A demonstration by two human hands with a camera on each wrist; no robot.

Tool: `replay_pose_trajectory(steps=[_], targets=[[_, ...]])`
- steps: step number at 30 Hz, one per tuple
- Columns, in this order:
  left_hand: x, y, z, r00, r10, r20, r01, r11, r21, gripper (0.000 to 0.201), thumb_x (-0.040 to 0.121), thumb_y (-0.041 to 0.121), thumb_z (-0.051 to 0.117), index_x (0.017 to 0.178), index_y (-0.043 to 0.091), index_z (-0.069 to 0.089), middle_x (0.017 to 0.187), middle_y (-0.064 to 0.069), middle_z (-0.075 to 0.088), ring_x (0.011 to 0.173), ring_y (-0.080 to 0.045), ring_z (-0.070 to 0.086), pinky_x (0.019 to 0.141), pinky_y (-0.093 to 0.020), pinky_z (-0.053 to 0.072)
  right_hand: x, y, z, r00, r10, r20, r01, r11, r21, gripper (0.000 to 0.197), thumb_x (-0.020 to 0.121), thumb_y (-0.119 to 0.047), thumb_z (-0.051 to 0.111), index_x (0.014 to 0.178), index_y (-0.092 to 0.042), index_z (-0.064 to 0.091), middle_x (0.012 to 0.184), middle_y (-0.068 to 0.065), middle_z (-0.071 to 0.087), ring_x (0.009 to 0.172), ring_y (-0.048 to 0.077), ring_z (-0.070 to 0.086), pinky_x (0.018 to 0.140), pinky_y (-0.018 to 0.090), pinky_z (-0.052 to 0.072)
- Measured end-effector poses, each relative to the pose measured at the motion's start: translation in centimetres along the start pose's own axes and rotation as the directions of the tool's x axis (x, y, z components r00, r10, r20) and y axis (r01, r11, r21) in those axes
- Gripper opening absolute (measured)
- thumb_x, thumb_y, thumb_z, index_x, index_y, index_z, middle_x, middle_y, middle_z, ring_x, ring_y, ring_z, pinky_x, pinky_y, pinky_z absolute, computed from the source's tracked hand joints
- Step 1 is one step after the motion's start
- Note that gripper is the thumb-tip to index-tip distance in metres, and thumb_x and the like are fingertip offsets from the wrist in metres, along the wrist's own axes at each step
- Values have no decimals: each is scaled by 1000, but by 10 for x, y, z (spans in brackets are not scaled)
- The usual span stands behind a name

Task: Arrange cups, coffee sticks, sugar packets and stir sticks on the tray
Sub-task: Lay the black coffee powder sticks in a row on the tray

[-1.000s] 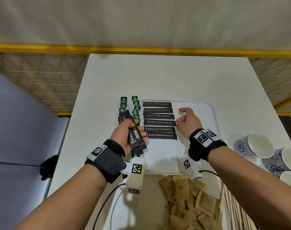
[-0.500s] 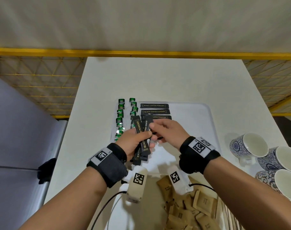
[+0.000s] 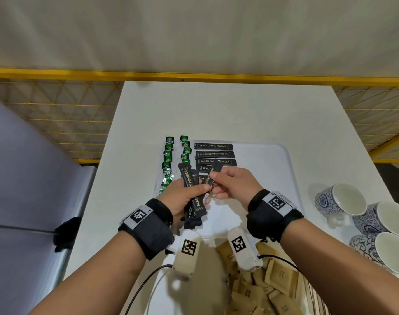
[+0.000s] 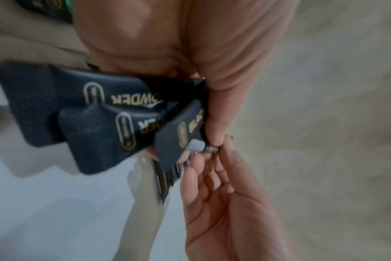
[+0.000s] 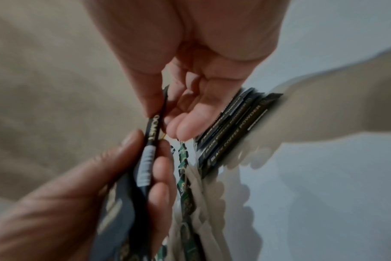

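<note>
From the head view, a row of coffee sticks [image 3: 214, 153] already lies on the white tray [image 3: 269, 178]. The left hand [image 3: 182, 198] grips a bundle of sticks while the right hand [image 3: 233, 185] pinches one stick out of it. Sugar packets [image 3: 262, 283] and cups [image 3: 339, 201] wait on the counter [image 3: 228, 110], so most arranging seems left.

The left wrist view shows the bundle [image 4: 96, 113] clamped under curled fingers.

The right wrist view shows thumb and fingertip closed on the single stick [image 5: 153, 134].
</note>
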State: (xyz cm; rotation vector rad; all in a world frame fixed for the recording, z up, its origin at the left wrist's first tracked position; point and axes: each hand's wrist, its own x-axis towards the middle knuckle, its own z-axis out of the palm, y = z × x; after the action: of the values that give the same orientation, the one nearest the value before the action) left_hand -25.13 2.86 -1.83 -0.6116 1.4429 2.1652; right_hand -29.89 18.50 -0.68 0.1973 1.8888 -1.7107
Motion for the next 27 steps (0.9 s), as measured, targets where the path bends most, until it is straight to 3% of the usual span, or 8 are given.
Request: replay_pose_trajectory(steps=[4,10,12,15,18,22,25,27], targets=[[-3,2,-7,997,-51,-55,51,999,6,9,89,1,58,87,8,63,71,-10,69,61,-21,67,55,-30,58,-1,-1,-7,998,31,-48,-24,991,131,18,90,-14,63,73,-10,58,72,9,63,50,7,60,52,18,56],[-9,5,-10,985,-171,33,174,977,-123,15,95,14,53,94,6,66,90,-13,74,59,-21,70,48,-26,55,-3,-1,-14,999,-26,32,15,954,299,11,91,-4,57,91,-13,62,91,13,65,62,10,66,57,20,57],[-9,7,-11,987,-157,44,162,972,-173,7,92,6,56,87,8,61,80,-14,72,55,-19,67,47,-24,54,-6,0,-17,998,-45,46,30,958,287,19,91,2,54,90,-15,64,89,9,69,67,13,68,58,21,58],[-6,8,-15,996,-83,-25,77,981,-181,29,84,-13,57,78,13,46,62,-14,64,52,-20,65,46,-23,54,-10,0,-23,997,-16,70,-3,962,273,37,90,12,42,93,-16,67,85,4,73,70,15,71,58,21,58],[-4,8,-16,996,15,-83,-20,998,-57,36,78,-20,60,77,11,42,68,-19,60,51,-23,63,44,-24,50,-11,0,-29,998,22,55,-38,946,321,40,92,5,33,106,-9,67,83,8,72,64,15,69,59,23,58],[-1,7,-16,984,67,-164,-60,997,45,39,73,-20,66,76,11,43,74,-22,58,49,-24,62,43,-25,49,-12,3,-34,999,33,-16,-27,953,301,20,94,-15,53,101,-10,71,87,9,70,63,14,67,60,21,58],[0,5,-17,986,71,-153,-65,997,44,37,76,-17,66,76,12,43,73,-23,59,50,-23,61,45,-25,49,-12,9,-38,1000,14,-19,-12,992,122,20,88,-7,63,106,-9,70,75,6,68,60,10,65,63,19,58],[1,5,-18,990,73,-124,-71,997,17,36,79,-15,63,74,13,42,72,-22,56,47,-22,59,46,-24,48,-11,13,-40,999,35,-17,-33,989,142,20,86,-3,65,104,-11,71,73,5,69,60,10,65,63,19,58]])
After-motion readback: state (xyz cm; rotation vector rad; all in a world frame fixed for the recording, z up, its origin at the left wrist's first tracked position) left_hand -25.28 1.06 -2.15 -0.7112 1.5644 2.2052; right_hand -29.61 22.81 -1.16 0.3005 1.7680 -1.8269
